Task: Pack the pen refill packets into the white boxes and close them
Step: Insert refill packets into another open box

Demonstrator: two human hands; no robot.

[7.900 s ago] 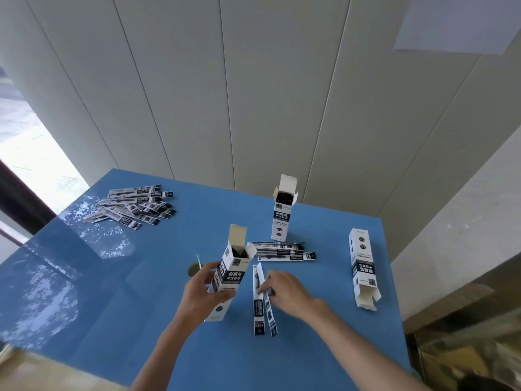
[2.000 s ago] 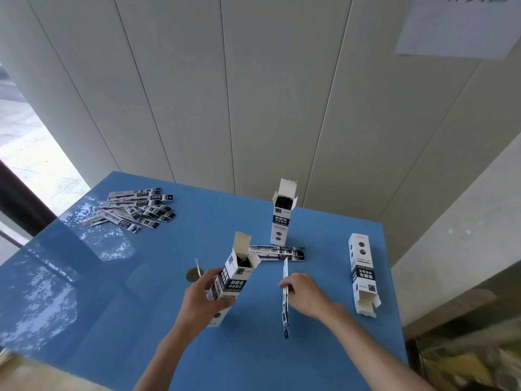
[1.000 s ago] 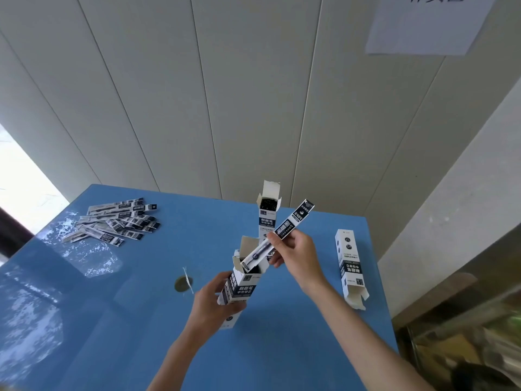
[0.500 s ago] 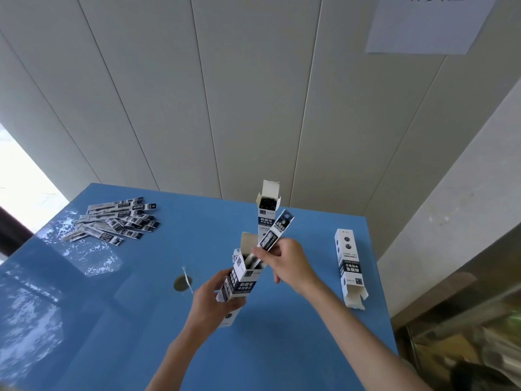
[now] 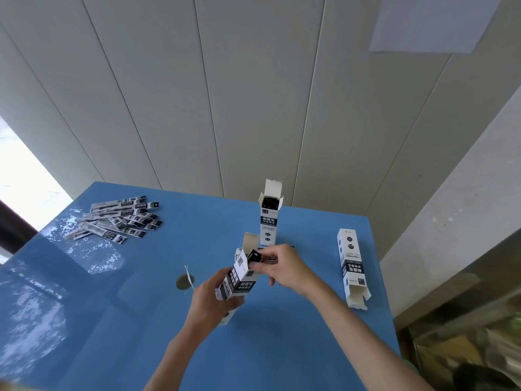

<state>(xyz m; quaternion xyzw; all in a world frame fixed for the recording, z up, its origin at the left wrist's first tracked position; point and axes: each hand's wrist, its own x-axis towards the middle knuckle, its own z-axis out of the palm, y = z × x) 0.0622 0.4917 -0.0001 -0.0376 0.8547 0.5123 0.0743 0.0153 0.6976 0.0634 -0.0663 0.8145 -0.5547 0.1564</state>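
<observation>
— Pen refill packet point(image 5: 254, 255), black-ended, where?
— Nearly sunk inside the tilted white cardboard box point(image 5: 238, 280); right hand point(image 5: 284, 268) pinches its tip.
— Left hand point(image 5: 210, 301)?
— Fingers wrapped round the box, above the blue table point(image 5: 141, 320).

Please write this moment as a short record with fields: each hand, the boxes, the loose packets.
left hand: grips the tilted box, top flap open
right hand: fingers at the box mouth, pushing a packet in; only its dark end shows
standing box: upright behind the hands, flap open, dark contents visible
lying box: flat at the right, near end open
loose packets: pile at far left of the blue table
</observation>
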